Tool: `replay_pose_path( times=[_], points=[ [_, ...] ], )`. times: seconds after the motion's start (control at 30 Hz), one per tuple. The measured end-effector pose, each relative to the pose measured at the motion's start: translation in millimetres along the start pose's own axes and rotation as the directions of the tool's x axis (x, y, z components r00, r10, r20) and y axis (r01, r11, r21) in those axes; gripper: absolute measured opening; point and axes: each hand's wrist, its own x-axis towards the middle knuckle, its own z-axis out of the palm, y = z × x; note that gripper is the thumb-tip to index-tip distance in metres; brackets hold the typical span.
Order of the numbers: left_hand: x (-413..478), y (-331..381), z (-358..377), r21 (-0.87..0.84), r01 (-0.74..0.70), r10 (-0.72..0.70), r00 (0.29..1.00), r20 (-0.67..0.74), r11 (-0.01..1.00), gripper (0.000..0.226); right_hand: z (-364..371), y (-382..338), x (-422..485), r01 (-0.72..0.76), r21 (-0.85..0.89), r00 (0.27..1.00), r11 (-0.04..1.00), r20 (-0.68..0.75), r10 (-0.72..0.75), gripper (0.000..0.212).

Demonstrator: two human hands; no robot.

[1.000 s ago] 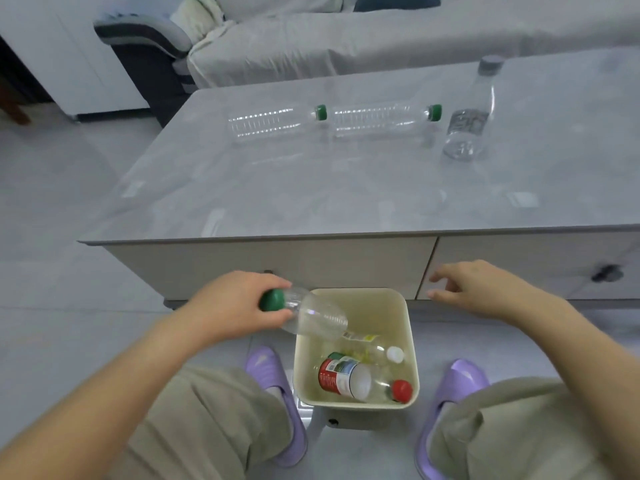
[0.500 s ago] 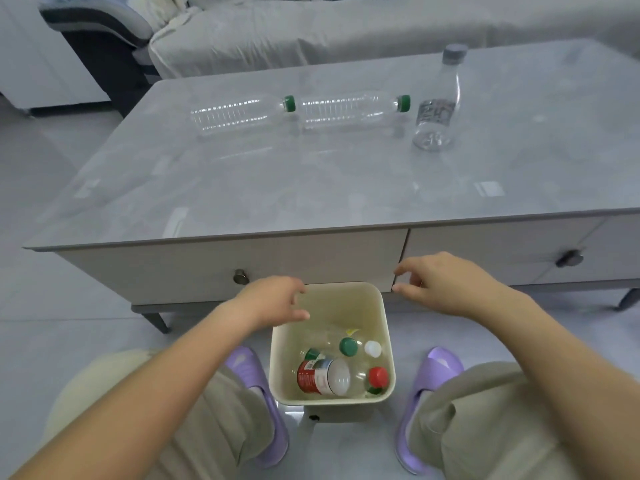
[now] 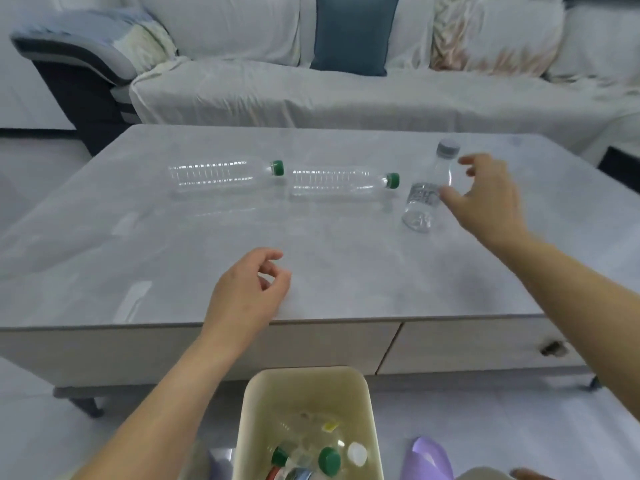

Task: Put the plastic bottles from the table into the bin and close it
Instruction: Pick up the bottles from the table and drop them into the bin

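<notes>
Two clear bottles with green caps lie on their sides end to end on the grey table (image 3: pixel 346 265): the left bottle (image 3: pixel 221 176) and the middle bottle (image 3: pixel 339 185). A smaller clear bottle with a grey cap (image 3: pixel 427 192) stands upright to their right. My right hand (image 3: pixel 485 199) hovers just right of that upright bottle, fingers spread, holding nothing. Over the table's near edge my left hand (image 3: pixel 249 296) is empty, its fingers loosely curled. The cream bin (image 3: pixel 252 410) stands open on the floor below, with several bottles inside.
A white-covered sofa (image 3: pixel 346 95) with a blue cushion (image 3: pixel 353 32) runs behind the table. The table front has drawers with a knob (image 3: pixel 550 348) at the right. A purple slipper (image 3: pixel 429 459) shows beside the bin.
My left hand let the green-capped bottle drop into the bin, then rose over the table's edge. My right hand reached up from the bin to the upright bottle. The view tilted up.
</notes>
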Motion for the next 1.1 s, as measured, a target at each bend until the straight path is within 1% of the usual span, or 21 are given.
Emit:
replay_pose_path(
  times=[0.07,0.13,0.2,0.23,0.3,0.37,0.43,0.5,0.53,0.57,0.6,0.7,0.8,0.83,0.87,0.9,0.97,1.0,1.03,1.1],
  points=[
    [10.2,-1.1,0.8,-0.009,0.013,-0.013,1.0,-0.013,1.0,0.03,6.9,-5.1,41.3,-0.016,-0.142,0.998,0.99,0.05,0.024,0.067],
    [19.9,-2.2,0.3,0.0,0.04,-0.04,0.999,-0.033,0.999,0.031,12.9,-8.0,69.1,0.016,-0.261,0.987,0.965,0.161,0.027,0.073],
    [26.3,-3.2,-1.0,-0.009,0.065,-0.065,0.997,-0.039,0.998,0.032,18.2,-10.2,80.8,0.048,-0.264,0.959,0.963,0.281,0.029,0.064],
    [27.9,-3.1,-1.3,-0.012,0.07,-0.07,0.997,-0.035,0.997,0.033,20.2,-11.9,81.9,0.069,-0.248,0.953,0.966,0.301,0.009,0.055],
    [26.6,-2.0,-1.8,-0.001,0.072,-0.072,0.997,-0.023,0.997,0.034,19.9,-20.3,72.4,0.132,-0.209,0.961,0.969,0.265,-0.074,0.038],
    [21.0,-0.2,-3.5,0.016,0.069,-0.069,0.998,-0.012,0.997,0.035,10.3,-39.5,44.7,0.221,-0.126,0.949,0.967,0.255,-0.184,0.03],
    [15.2,0.8,-6.1,0.026,0.074,-0.074,0.997,-0.004,0.997,0.036,-9.5,-63.4,4.4,0.272,0.013,0.933,0.962,0.242,-0.267,0.031],
    [9.7,0.7,-9.7,0.019,0.09,-0.09,0.996,0.004,0.996,0.037,-35.8,-80.5,-42.2,0.267,0.184,0.922,0.946,0.238,-0.307,0.031],
    [6.5,0.2,-11.7,0.008,0.097,-0.097,0.995,0.011,0.995,0.038,-46.7,-84.4,-65.2,0.26,0.243,0.909,0.935,0.264,-0.322,0.03],
    [3.6,-0.4,-13.5,0.001,0.098,-0.098,0.995,0.019,0.995,0.039,-53.0,-83.7,-87.6,0.25,0.265,0.892,0.931,0.311,-0.328,0.029],
    [0.5,-1.4,-14.9,0.004,0.099,-0.1,0.995,0.028,0.995,0.04,-53.5,-79.2,-110.3,0.237,0.259,0.874,0.936,0.363,-0.322,0.027],
    [-9.6,-5.1,-17.6,0.026,0.122,-0.124,0.99,0.067,0.992,0.041,-22.4,-51.0,-177.5,0.229,0.147,0.827,0.962,0.492,-0.272,0.027],
    [-16.5,-9.8,-19.8,0.05,0.145,-0.15,0.981,0.122,0.988,0.043,30.4,-21.1,-231.9,0.12,0.042,0.786,0.992,0.606,-0.121,0.032],
    [-17.9,-10.6,-21.2,0.072,0.144,-0.153,0.977,0.146,0.987,0.044,46.1,-15.4,-246.0,0.091,0.007,0.759,0.996,0.647,-0.074,0.034],
    [-18.9,-10.9,-22.3,0.098,0.137,-0.152,0.974,0.168,0.986,0.045,59.5,-12.2,-257.7,0.084,-0.038,0.705,0.996,0.708,-0.033,0.039],
    [-19.8,-10.6,-23.4,0.119,0.129,-0.149,0.971,0.185,0.985,0.044,69.4,-11.0,-267.2,0.104,-0.093,0.621,0.99,0.784,0.008,0.046],
    [-20.8,-8.8,-25.5,0.135,0.118,-0.144,0.967,0.211,0.984,0.043,79.2,-12.6,-275.2,0.21,-0.17,0.434,0.963,0.899,0.064,0.055],
    [-21.0,-7.8,-26.5,0.139,0.112,-0.142,0.965,0.222,0.984,0.043,79.8,-13.9,-272.3,0.263,-0.189,0.383,0.946,0.921,0.077,0.057],
    [-21.1,-6.3,-27.4,0.152,0.102,-0.136,0.963,0.233,0.983,0.043,79.0,-15.6,-265.4,0.294,-0.201,0.375,0.935,0.923,0.08,0.058],
    [-20.8,-4.0,-29.4,0.2,0.065,-0.115,0.961,0.25,0.978,0.042,70.5,-20.4,-241.1,0.319,-0.191,0.425,0.928,0.904,0.041,0.059]
  ],
)
